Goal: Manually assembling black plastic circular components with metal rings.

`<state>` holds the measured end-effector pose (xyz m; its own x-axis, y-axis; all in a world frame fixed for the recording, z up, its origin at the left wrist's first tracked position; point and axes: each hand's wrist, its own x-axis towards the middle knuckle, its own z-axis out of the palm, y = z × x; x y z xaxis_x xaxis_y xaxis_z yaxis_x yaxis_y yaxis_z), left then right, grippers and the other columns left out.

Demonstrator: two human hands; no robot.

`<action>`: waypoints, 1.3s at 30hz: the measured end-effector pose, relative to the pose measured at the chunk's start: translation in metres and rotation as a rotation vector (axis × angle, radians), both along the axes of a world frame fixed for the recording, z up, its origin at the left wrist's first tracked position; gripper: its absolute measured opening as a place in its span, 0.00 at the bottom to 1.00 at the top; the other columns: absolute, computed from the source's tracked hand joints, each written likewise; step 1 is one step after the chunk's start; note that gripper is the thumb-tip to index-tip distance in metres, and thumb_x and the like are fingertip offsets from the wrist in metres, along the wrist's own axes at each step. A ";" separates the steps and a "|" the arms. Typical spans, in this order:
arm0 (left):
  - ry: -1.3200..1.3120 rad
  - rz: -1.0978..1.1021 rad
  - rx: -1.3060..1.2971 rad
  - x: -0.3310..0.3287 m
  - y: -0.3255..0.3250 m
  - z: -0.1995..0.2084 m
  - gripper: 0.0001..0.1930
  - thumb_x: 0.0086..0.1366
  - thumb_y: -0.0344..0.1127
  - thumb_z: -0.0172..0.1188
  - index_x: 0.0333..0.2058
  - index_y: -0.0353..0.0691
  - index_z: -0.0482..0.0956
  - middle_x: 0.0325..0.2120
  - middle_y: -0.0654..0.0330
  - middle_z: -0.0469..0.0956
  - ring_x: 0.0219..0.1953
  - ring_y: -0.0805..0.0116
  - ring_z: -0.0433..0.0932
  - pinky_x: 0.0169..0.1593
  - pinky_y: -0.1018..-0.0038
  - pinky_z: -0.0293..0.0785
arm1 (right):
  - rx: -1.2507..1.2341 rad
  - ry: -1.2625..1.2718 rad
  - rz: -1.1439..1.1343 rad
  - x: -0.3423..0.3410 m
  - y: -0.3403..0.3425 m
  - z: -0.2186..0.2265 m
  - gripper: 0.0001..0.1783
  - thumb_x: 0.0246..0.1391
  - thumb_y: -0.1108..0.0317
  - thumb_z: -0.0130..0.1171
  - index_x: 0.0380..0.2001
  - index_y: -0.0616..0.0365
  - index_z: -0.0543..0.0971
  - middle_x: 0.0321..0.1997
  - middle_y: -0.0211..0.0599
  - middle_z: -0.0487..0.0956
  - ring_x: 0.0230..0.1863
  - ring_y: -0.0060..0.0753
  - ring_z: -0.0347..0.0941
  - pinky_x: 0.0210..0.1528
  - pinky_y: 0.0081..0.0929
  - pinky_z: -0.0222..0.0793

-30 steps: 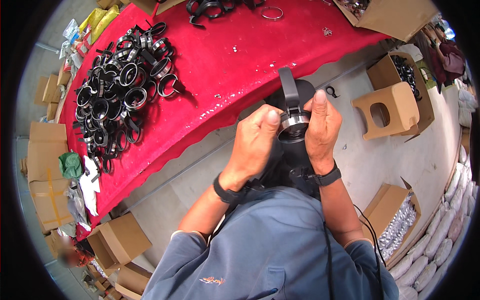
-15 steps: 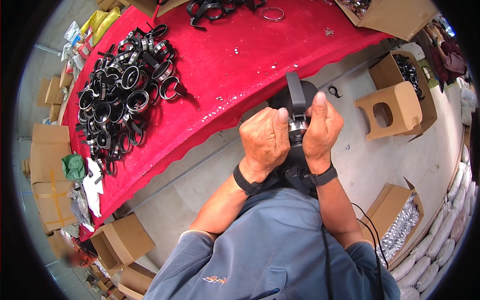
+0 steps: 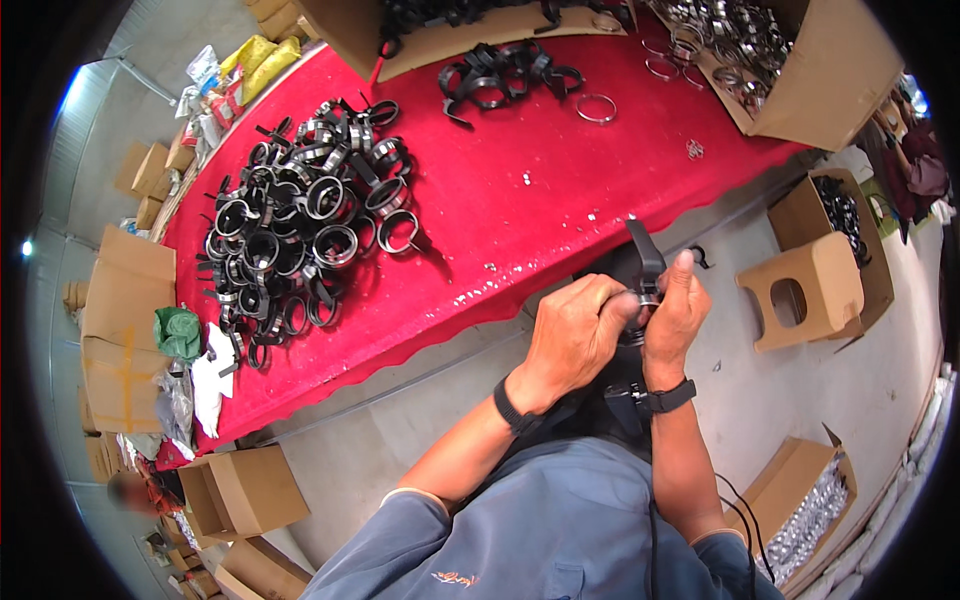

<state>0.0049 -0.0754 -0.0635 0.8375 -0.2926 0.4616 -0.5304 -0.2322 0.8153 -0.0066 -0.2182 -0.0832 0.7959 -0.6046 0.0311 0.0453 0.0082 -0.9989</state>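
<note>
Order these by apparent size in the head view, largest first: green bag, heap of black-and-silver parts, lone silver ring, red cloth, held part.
1. Red cloth
2. Heap of black-and-silver parts
3. Green bag and held part: unsure, since the part is partly hidden
4. Lone silver ring

ring part (image 3: 647, 252): partly hidden by hands (image 3: 570, 335) | left thumb (image 3: 621, 309): blurred | carton (image 3: 338, 32): cut off at top edge
</note>
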 end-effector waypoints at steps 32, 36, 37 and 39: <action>-0.315 0.339 0.923 0.311 0.144 0.069 0.26 0.66 0.39 0.71 0.62 0.39 0.81 0.51 0.44 0.83 0.55 0.43 0.82 0.58 0.55 0.79 | -1.093 -0.118 0.523 0.258 -0.061 -0.022 0.37 0.50 0.68 0.72 0.65 0.60 0.75 0.55 0.55 0.83 0.60 0.63 0.76 0.65 0.53 0.73; -0.259 0.315 1.010 0.342 0.102 0.023 0.22 0.67 0.37 0.69 0.58 0.40 0.81 0.56 0.42 0.80 0.56 0.41 0.81 0.58 0.51 0.78 | -0.996 -0.177 0.661 0.204 -0.066 -0.004 0.42 0.48 0.75 0.67 0.69 0.61 0.71 0.67 0.59 0.76 0.69 0.62 0.71 0.74 0.49 0.67; -0.212 0.343 1.101 0.343 0.094 0.024 0.19 0.67 0.37 0.69 0.54 0.40 0.83 0.56 0.42 0.80 0.56 0.42 0.81 0.57 0.51 0.78 | -1.002 -0.164 0.673 0.195 -0.069 -0.005 0.44 0.47 0.76 0.66 0.71 0.61 0.69 0.70 0.59 0.74 0.72 0.62 0.69 0.76 0.48 0.65; -0.233 0.311 1.066 0.336 0.088 0.030 0.16 0.66 0.37 0.70 0.49 0.38 0.84 0.50 0.43 0.82 0.51 0.43 0.83 0.53 0.51 0.79 | -1.032 -0.181 0.666 0.186 -0.072 -0.006 0.41 0.49 0.73 0.68 0.70 0.62 0.72 0.70 0.57 0.74 0.73 0.60 0.68 0.76 0.47 0.66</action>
<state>0.3414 0.0122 -0.0334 0.8689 -0.4240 0.2555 -0.4414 -0.8972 0.0120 0.1795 -0.2904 -0.0892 0.8731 0.2879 0.3935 0.4717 -0.7033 -0.5319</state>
